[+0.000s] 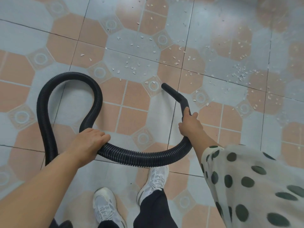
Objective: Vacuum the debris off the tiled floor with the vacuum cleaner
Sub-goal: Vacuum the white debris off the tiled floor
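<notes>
A black ribbed vacuum hose (69, 76) loops over the tiled floor (131, 119) at the left and curves back under my arms. My left hand (89, 140) grips the hose where it bends low. My right hand (190, 125) is closed around the hose's rigid black handle, whose bent nozzle (172, 93) points up-left with its open end just above the floor. Small white debris chips (134, 69) lie scattered ahead of the nozzle, with a denser patch (241, 74) to the right. The vacuum cleaner's body is out of view.
My two white sneakers (105, 206) stand at the bottom centre, below dark trousers. A white sleeve with dark dots (246, 181) covers my right upper arm. More chips (255, 106) lie to the right of the nozzle.
</notes>
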Available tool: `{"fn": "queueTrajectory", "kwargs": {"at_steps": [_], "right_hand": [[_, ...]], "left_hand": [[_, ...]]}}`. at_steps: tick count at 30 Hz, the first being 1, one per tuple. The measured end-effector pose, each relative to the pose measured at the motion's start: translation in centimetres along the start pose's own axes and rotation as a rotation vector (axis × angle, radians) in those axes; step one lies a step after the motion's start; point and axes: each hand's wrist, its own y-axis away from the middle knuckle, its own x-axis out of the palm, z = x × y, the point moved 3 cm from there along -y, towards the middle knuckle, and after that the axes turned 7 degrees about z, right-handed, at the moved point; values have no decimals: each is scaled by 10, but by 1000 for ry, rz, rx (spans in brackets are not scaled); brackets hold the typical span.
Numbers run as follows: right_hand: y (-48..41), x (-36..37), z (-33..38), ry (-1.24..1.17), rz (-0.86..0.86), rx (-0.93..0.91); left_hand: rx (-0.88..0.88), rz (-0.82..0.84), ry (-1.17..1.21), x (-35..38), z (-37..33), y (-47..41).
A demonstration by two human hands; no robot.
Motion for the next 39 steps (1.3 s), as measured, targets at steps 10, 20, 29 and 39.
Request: {"fn": "queueTrajectory", "kwargs": {"at_steps": [10,20,29,39], "right_hand": [[-26,-53,59,147,76,-176],[-35,-73,121,252,150,-336],[-31,-85,163,238,76,-276],[-45,-99,249,289,36,-363]], "left_hand": [[-164,34,76,-21,41,-5],[-167,46,164,-27,79,1],[-129,25,206,-36,119,10],[-123,-38,223,-36,173,18]]}}
